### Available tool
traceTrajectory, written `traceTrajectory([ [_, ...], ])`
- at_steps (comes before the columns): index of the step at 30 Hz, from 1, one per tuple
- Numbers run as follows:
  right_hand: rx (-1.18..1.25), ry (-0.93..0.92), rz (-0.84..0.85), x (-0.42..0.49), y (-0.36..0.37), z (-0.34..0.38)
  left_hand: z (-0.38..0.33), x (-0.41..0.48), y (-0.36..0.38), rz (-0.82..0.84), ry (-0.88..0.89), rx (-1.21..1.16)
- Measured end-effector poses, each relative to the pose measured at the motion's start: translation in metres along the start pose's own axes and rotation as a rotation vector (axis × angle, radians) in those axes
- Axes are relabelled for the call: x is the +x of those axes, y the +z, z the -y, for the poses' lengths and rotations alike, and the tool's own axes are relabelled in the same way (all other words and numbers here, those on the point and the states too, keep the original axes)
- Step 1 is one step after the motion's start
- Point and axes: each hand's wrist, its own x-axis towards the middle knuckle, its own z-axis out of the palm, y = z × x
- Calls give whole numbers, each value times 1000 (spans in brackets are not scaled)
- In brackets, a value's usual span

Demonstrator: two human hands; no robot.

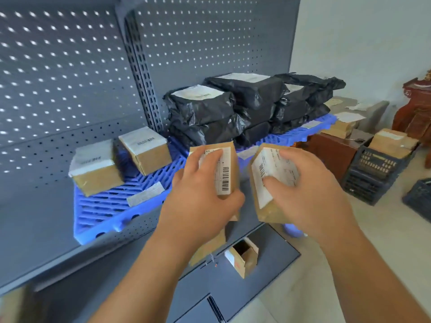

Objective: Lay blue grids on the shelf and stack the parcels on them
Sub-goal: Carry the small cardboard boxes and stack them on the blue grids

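- A brown cardboard parcel with a white barcode label [229,169] is gripped by the left hand [198,194], fingers curled over its labelled face and thumb round the near edge. It is in the air, not yet on the shelf.
- A second brown cardboard parcel [258,169] is gripped the same way by the right hand [312,190] and tilts toward the first. The two parcels are close but apart.
- Both arms reach forward side by side. Carrying one parcel per hand looks like a way to set down two at once.
- Ahead and to the left of the left hand, a blue slatted plastic grid [109,206] lies on the grey metal shelf [46,229]. Two taped cardboard boxes [95,169] stand at its far side, apart from each other. The bare slats nearest the hands seem the likely landing place.
- Ahead of the right hand, a further blue grid [324,122] carries a stack of black plastic-wrapped parcels [233,108], several layers high, against the perforated back panel [210,43].
- A loose white paper slip [145,193] lies on the near grid, left of the left hand.
- Below the hands, a small open cardboard box [243,257] stands on a lower grey ledge.
- Far to the right of the right hand, a dark plastic crate [363,183] holds more boxes.
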Motion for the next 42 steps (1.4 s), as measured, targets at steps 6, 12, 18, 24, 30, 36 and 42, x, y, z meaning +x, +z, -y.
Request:
traceTrajectory([
  [6,150,-180,209,37,25,20,9,-3,-27,-157,-146,64],
  [12,243,-331,361,50,59,47,24,-16,-56,-295,-296,163],
  [18,171,-462,347,66,92,93,58,-12,-90,-404,-385,234],
  [24,111,-509,310,93,133,144,101,13,-128,-436,-401,284],
  [30,108,-478,275,116,171,182,141,43,-154,-448,-383,299],
  [36,47,-461,271,138,196,200,165,72,-167,-409,-406,300],
  [42,-45,-463,314,152,216,213,174,90,-168,-408,-464,291],
])
